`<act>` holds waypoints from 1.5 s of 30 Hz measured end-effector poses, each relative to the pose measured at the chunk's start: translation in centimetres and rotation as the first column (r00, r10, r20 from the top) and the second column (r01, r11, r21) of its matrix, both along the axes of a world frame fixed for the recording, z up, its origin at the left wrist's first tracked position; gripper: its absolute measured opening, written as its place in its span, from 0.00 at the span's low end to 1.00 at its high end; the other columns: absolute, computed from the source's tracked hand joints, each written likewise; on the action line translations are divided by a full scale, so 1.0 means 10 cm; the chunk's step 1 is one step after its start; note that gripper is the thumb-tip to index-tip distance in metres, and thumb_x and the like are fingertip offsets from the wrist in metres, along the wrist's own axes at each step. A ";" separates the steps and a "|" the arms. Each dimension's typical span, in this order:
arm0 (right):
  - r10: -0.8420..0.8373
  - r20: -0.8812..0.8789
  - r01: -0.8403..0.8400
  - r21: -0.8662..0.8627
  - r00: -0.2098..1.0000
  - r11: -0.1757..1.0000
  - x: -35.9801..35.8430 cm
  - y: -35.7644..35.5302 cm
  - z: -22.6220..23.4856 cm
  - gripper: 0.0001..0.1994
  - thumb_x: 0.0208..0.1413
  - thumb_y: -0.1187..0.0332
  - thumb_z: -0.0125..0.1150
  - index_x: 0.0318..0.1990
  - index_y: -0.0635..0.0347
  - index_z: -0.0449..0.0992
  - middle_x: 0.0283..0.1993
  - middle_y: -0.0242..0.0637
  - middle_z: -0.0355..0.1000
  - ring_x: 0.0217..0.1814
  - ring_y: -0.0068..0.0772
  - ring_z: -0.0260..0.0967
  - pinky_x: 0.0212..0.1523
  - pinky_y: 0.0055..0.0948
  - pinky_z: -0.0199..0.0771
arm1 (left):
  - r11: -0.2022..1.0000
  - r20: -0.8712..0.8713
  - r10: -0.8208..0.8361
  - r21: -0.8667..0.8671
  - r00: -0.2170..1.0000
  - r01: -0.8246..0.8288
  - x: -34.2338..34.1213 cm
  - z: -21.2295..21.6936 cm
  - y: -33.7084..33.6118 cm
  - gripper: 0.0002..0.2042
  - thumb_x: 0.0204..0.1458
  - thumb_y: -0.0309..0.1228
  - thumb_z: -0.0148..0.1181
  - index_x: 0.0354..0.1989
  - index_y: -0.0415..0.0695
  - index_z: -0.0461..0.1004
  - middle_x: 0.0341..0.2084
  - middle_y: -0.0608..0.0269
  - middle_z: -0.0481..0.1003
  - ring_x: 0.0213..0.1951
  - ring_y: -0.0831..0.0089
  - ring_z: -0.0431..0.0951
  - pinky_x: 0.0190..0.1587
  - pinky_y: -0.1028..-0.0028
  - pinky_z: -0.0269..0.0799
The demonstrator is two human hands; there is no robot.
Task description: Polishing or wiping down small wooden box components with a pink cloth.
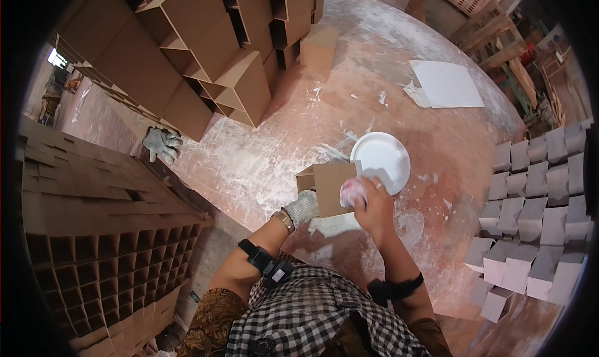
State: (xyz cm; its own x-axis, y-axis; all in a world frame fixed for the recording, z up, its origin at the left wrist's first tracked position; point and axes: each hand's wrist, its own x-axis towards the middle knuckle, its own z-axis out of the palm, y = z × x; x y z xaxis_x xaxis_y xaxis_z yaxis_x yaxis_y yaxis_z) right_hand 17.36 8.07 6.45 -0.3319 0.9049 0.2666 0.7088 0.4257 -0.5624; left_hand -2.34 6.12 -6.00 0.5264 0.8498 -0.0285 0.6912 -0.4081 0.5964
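A gloved left hand (pixel 302 207) steadies a small brown box (pixel 337 188) on a white-smeared table (pixel 249 176) — its fingertips are hidden, so how firmly they close cannot be told — while the bare right hand (pixel 372 210) curls tight around a blurred pink-and-white wad (pixel 353 192) at the box's four o'clock. A white dish (pixel 384 146) sits at two o'clock from the box. The box's visible faces are plain brown, suggesting its coating has barely begun, if at all. Pale boxes (pixel 524 216) stacked at three o'clock look finished; large brown boxes (pixel 193 20) at eleven and a brown stack (pixel 112 257) near eight-thirty appear uncoated
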 end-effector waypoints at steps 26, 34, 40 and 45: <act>-0.024 -0.212 0.040 0.071 0.977 0.997 0.01 0.48 -0.37 0.19 0.41 0.78 0.52 0.45 0.59 0.74 0.42 0.49 0.70 0.46 0.47 0.69 0.47 0.42 0.66 | 0.990 -0.311 -0.051 -0.137 0.949 0.008 0.12 0.30 0.06 0.16 0.49 0.38 0.54 0.43 0.44 0.74 0.36 0.50 0.75 0.38 0.55 0.76 0.40 0.63 0.73; 0.288 -0.188 -0.285 0.045 0.939 0.958 -0.04 0.10 -0.01 0.18 0.41 0.77 0.52 0.45 0.61 0.73 0.38 0.47 0.72 0.42 0.51 0.68 0.49 0.43 0.64 | 0.975 -0.117 0.025 -0.218 0.993 -0.050 0.08 0.35 0.07 0.18 0.49 0.39 0.55 0.46 0.42 0.71 0.38 0.48 0.74 0.41 0.56 0.75 0.43 0.62 0.71; 0.216 -0.034 -0.209 0.138 0.976 0.968 -0.39 0.27 -0.07 0.19 0.42 0.76 0.51 0.46 0.58 0.73 0.40 0.45 0.72 0.41 0.51 0.68 0.45 0.41 0.64 | 0.916 0.329 0.237 -0.390 0.914 -0.097 0.08 -0.23 0.03 0.25 0.47 0.42 0.58 0.52 0.43 0.68 0.46 0.46 0.71 0.48 0.55 0.72 0.46 0.62 0.69; 0.443 -0.069 -0.442 0.028 0.894 0.897 -0.08 -0.11 -0.04 0.22 0.42 0.78 0.51 0.49 0.58 0.72 0.46 0.44 0.71 0.45 0.51 0.67 0.46 0.42 0.64 | 0.887 0.348 0.240 -0.458 0.906 -0.059 0.06 -0.49 -0.04 0.24 0.47 0.43 0.57 0.50 0.40 0.69 0.47 0.45 0.71 0.48 0.54 0.72 0.48 0.61 0.69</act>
State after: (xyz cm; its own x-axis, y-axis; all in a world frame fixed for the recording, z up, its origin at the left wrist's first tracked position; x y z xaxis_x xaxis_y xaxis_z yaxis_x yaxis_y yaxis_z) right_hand 16.55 6.92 6.09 -0.6769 0.6659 0.3137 0.4038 0.6922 -0.5982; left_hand -1.77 5.76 -10.86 0.4393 0.8685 -0.2295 0.4006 0.0393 0.9154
